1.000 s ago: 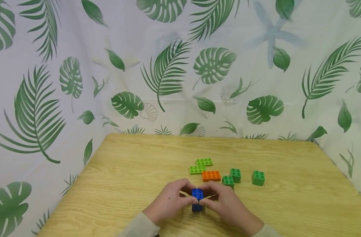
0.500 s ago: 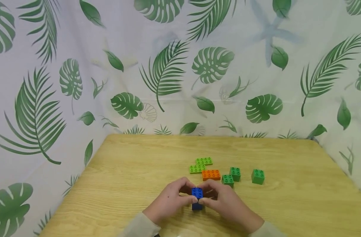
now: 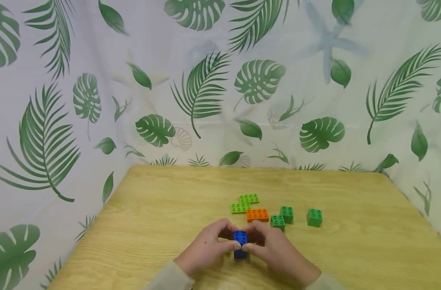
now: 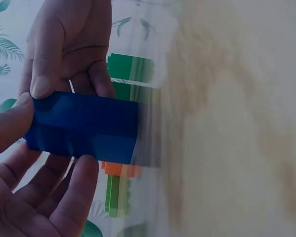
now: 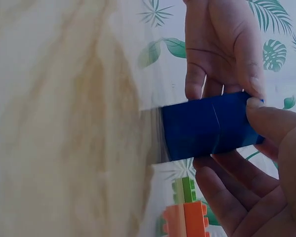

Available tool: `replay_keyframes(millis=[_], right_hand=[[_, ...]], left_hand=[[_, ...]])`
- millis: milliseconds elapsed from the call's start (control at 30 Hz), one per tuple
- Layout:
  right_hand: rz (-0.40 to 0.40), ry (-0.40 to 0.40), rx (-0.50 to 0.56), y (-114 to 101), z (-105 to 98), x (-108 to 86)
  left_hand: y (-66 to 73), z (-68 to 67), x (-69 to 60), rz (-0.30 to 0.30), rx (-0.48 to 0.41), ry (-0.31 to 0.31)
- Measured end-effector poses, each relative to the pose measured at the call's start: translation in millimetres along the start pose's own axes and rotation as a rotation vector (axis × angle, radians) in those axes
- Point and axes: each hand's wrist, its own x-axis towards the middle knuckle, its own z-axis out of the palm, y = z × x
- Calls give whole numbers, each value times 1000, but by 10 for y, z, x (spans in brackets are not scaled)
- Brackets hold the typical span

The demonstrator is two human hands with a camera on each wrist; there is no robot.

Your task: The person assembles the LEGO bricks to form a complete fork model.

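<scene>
Two bare hands met around one blue stack (image 3: 240,237), which stood upright on the near part of the wooden tabletop (image 3: 162,213), roughly midway between the person's forearms. The left hand (image 3: 205,247) came in from the left and the right hand (image 3: 278,247) from the right, nearly mirroring each other, with both wrists low and both forearms slanting inward from pale sleeves (image 3: 172,277). Each hand was clamped on the stack: the thumbs lay across its near face, their tips close together, while the fingers arched around toward its far side. Between thumb and forefinger of each hand the bend left a rounded gap. The studded top showed between the hands, and the lower part of the near face was bare beneath the thumbs. In the right wrist view a thin seam ran across the stack, and the thumbs pressed above it, toward the upper end. That view and the left wrist view showed fingers curved along its sides, with the lower end at the tabletop.

Beyond the hands lay an orange brick (image 3: 257,215), with two light green bricks (image 3: 240,208) just behind it. Two darker green bricks (image 3: 287,215) sat close together to its right, and a third green brick (image 3: 314,218) stood apart farther right. A leaf-printed cloth (image 3: 213,153) hung behind the table.
</scene>
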Motion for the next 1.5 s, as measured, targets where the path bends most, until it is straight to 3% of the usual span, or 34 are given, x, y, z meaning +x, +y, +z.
replay_keyframes(millis=[167, 367, 600, 833, 1000, 1167, 1300, 1500], right_hand=[[1, 3, 9, 12, 39, 8], [19, 2, 25, 31, 49, 10], [62, -64, 31, 92, 18, -19], [93, -124, -33, 103, -96, -63], [97, -157, -165, 109, -211, -145], [96, -162, -324, 152, -314, -234], [88, -154, -353, 189, -395, -303], [73, -141, -370, 258, -457, -319]], left_hand=[[-25, -11, -5, -25, 26, -20], [-96, 3, 18, -29, -21, -43], [-191, 89, 27, -35, -68, -46], [-145, 45, 45, -68, -41, -14], [-166, -137, 12, -106, -18, 40], [-244, -394, -63, -93, 1, 100], [-325, -624, -110, -98, 40, 152], [-487, -992, -117, -151, 85, 274]])
